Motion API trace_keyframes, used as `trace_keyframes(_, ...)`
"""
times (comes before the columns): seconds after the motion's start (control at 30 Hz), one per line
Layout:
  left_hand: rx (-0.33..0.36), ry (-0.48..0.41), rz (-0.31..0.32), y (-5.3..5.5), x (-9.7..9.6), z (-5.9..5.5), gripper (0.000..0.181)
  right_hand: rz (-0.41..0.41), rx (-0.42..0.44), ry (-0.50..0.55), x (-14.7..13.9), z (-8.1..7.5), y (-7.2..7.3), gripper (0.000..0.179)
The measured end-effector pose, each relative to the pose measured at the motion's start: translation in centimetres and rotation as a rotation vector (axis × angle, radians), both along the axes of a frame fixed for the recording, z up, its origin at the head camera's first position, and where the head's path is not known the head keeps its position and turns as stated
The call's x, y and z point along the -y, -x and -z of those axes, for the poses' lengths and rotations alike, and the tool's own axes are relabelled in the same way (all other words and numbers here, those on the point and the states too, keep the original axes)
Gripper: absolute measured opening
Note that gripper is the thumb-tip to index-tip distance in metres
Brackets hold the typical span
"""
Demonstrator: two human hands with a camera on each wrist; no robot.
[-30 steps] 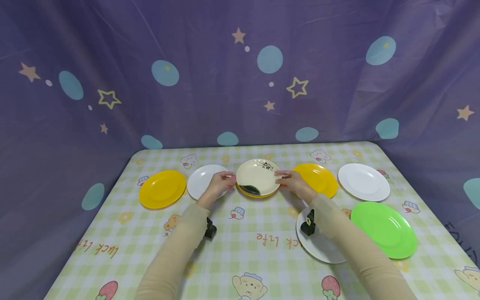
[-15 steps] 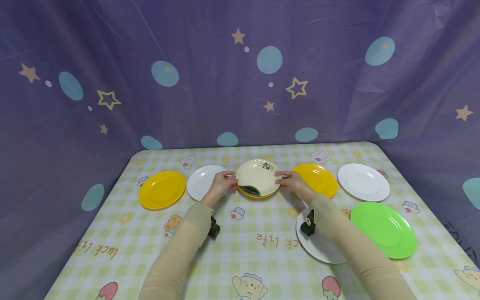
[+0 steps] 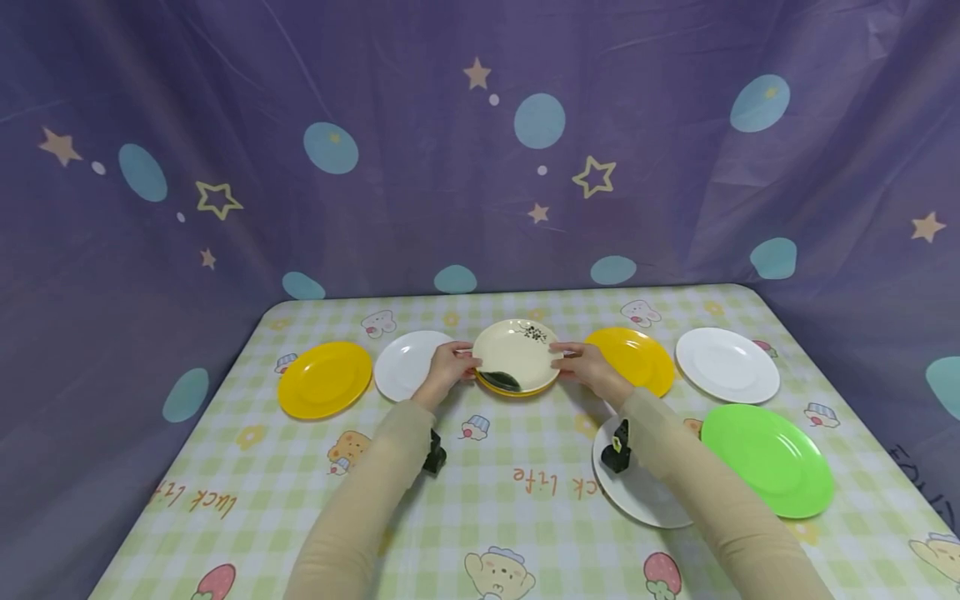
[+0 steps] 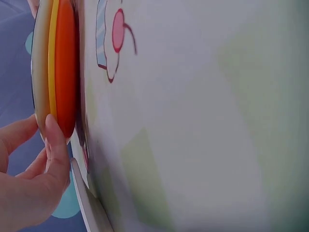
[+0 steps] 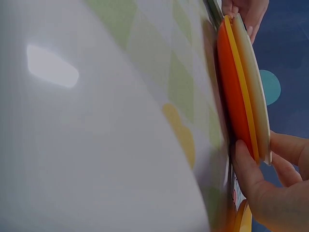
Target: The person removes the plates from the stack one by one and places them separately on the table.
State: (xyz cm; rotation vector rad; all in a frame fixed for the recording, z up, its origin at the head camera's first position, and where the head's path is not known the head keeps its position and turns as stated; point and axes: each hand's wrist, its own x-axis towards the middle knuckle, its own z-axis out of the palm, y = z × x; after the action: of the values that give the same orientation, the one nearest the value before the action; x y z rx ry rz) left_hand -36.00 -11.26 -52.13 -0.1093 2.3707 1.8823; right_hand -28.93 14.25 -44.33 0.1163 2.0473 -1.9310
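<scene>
Near the back middle of the table, a cream plate (image 3: pixel 517 354) with dark floral marks sits on top of a yellow-rimmed orange plate (image 4: pixel 65 63). My left hand (image 3: pixel 448 367) grips the left edge of this stack, its thumb (image 4: pixel 57 135) against the rims and a finger at the cream edge. On the opposite side my right hand (image 3: pixel 591 369) holds the stack, thumb (image 5: pixel 247 164) at the orange underside and fingers on the cream rim. From above, the cream plate hides most of the orange one.
At left lie a yellow plate (image 3: pixel 325 380) and a white plate (image 3: pixel 403 364). To the right are another yellow plate (image 3: pixel 639 360), a white plate (image 3: pixel 727 364) and a large green plate (image 3: pixel 768 462). Beneath my right forearm lies a large white plate (image 3: pixel 637 493).
My left hand has shifted slightly right, closing in on the rim of the stack. The right hand and the plates look unmoved.
</scene>
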Motion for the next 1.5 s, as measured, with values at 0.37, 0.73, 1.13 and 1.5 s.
trace_keyframes(0.37,0.010,0.007,-0.061,-0.7,-0.6,-1.4,0.043,0.008,0.020,0.005,0.0,0.0,0.0,0.042)
trace_keyframes(0.73,-0.014,-0.056,-0.001,-1.0,-0.2,-1.1,0.041,0.035,0.013,0.026,0.2,-0.1,-0.1,0.043)
trace_keyframes(1.13,-0.004,-0.090,0.013,0.2,0.6,1.2,0.042,0.058,0.051,0.002,0.2,0.2,0.1,0.048)
trace_keyframes(1.5,0.127,-0.171,-0.061,-8.2,-0.6,-10.3,0.047,0.008,0.028,0.042,0.0,0.0,-0.3,0.048)
